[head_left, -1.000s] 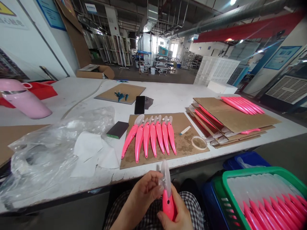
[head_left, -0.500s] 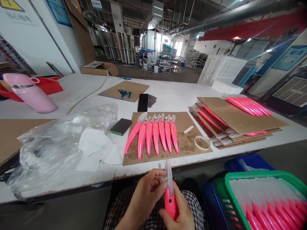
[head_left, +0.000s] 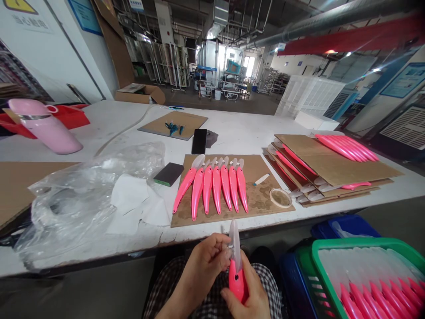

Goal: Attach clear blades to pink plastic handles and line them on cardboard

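Note:
Over my lap I hold one pink-handled knife with a translucent white blade (head_left: 235,248) upright. My right hand (head_left: 249,297) is wrapped round its pink handle. My left hand (head_left: 209,259) pinches the blade near its base, fingers closed. On the table just beyond lies a cardboard sheet (head_left: 262,195) with a row of several more pink knives (head_left: 215,188), a small white strip and a roll of tape (head_left: 278,197).
A green basket (head_left: 318,266) at lower right holds many pink knives. Stacked cardboard layers with knives (head_left: 332,166) lie on the right. A crumpled clear plastic bag (head_left: 83,195), white paper, dark sanding block (head_left: 168,174), phone (head_left: 199,141) and pink jug (head_left: 46,126) sit on the left.
The view has shifted slightly; the knife and both hands stay in nearly the same place, with the left fingers working at the blade's base.

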Demonstrator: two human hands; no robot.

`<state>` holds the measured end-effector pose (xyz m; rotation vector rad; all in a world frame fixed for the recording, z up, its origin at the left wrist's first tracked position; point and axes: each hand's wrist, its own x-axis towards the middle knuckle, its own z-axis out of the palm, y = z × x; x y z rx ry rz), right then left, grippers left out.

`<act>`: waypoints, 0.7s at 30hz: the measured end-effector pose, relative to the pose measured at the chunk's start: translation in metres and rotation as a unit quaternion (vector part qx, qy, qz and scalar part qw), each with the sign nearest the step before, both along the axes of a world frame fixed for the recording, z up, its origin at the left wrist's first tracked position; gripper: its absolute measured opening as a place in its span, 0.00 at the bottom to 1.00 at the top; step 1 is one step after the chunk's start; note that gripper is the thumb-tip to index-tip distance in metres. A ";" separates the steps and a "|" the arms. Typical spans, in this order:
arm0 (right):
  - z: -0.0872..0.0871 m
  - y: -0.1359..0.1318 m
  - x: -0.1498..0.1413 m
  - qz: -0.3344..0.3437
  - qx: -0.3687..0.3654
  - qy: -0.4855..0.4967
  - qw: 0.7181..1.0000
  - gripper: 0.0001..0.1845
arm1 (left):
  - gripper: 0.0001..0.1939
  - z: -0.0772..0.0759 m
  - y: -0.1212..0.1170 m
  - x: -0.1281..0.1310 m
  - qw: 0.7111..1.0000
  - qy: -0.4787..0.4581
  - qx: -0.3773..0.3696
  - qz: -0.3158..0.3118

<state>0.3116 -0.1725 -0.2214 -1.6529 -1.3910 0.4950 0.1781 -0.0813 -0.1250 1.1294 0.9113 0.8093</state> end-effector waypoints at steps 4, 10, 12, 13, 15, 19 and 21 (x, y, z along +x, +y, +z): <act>0.002 0.000 -0.001 0.010 0.023 -0.033 0.999 0.39 | 0.11 0.002 0.000 0.001 1.000 0.003 -0.009 0.003; 0.004 0.001 -0.001 0.010 0.029 -0.056 0.998 0.38 | 0.11 0.003 0.000 0.003 1.000 0.023 0.007 0.016; 0.003 0.001 -0.001 0.011 0.026 -0.057 0.998 0.39 | 0.10 0.002 0.000 0.003 0.999 0.030 0.015 0.016; 0.003 0.001 -0.001 0.011 0.023 -0.057 0.998 0.40 | 0.10 0.002 0.000 0.003 0.999 0.032 0.015 0.015; 0.003 0.001 -0.001 0.014 0.019 -0.057 0.998 0.40 | 0.10 0.002 0.001 0.002 0.999 0.033 0.014 0.006; 0.001 0.000 0.000 0.018 0.007 -0.060 0.998 0.41 | 0.09 0.002 0.004 0.000 1.000 0.025 0.009 -0.014; -0.001 -0.001 0.000 0.017 0.003 -0.061 0.998 0.41 | 0.09 0.000 0.004 0.001 1.000 0.023 0.008 -0.010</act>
